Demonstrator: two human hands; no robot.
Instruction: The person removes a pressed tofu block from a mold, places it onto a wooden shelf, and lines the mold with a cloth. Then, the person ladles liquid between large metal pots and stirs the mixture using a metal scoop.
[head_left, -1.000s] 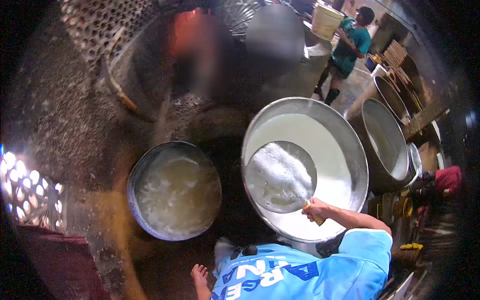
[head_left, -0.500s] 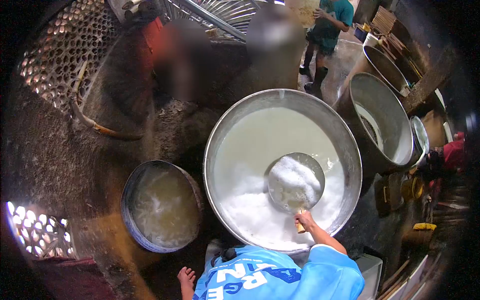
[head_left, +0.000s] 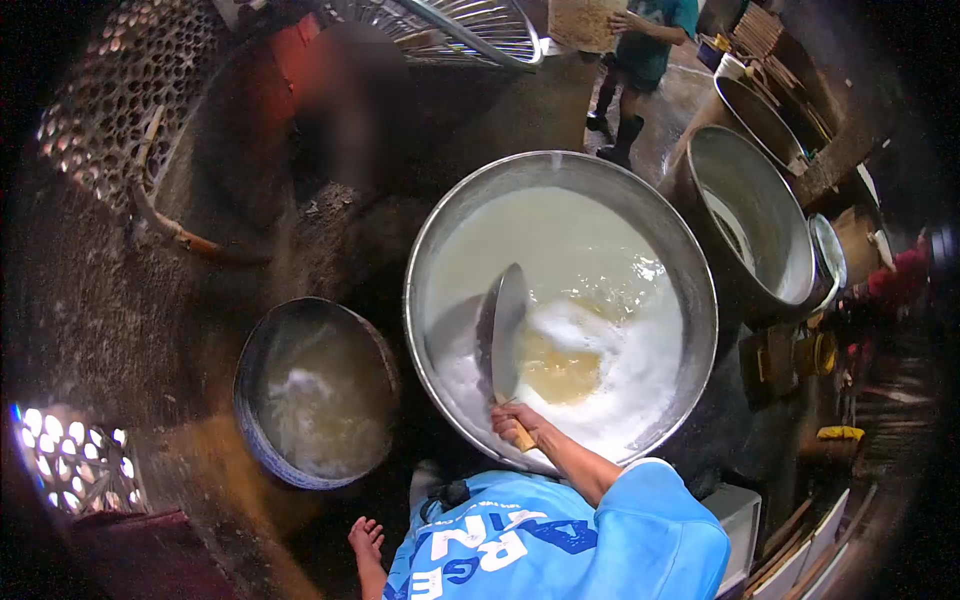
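My right hand grips the wooden handle of a large round metal skimmer. The skimmer is tilted nearly on edge above a wide metal vat, toward its left side. Milky pale liquid fills much of the vat, and white foam covers the near part. A yellowish, foam-free patch shows right of the skimmer. Low beside my body, my left hand is empty with its fingers loosely apart. It is nearest to a blue-sided drum of cloudy liquid with a foam patch.
Two large metal vats stand at the back right. A person in a green shirt holds a pale container at the back. A curved pole leans left. A white box and boards are at my right.
My right hand has moved left with the skimmer and turned it from face-up, with foam in it, to nearly on edge. A yellowish patch has appeared in the foam. The view has shifted slightly.
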